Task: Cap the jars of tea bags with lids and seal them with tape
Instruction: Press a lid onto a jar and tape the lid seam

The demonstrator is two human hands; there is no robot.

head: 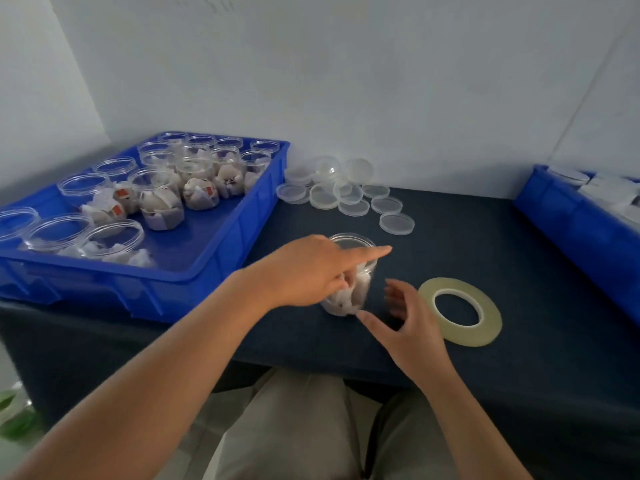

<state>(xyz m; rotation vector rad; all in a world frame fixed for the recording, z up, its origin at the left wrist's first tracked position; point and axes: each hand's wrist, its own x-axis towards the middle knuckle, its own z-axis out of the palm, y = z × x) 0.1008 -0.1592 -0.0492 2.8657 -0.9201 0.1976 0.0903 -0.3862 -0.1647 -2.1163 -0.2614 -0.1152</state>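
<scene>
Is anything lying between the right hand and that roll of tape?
Nothing visible does. The right hand is open beside the tape roll, with only bare dark tablecloth between them. The jar, gripped by the left hand, stands on that hand's other side.

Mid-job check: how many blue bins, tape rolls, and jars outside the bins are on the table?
Blue bins: 2, left bin, right bin
Tape rolls: 1, tape
Jars outside bins: 1, jar
Total: 4

Jar (353,271) between crate (214,244) and tape roll (460,311)
</scene>
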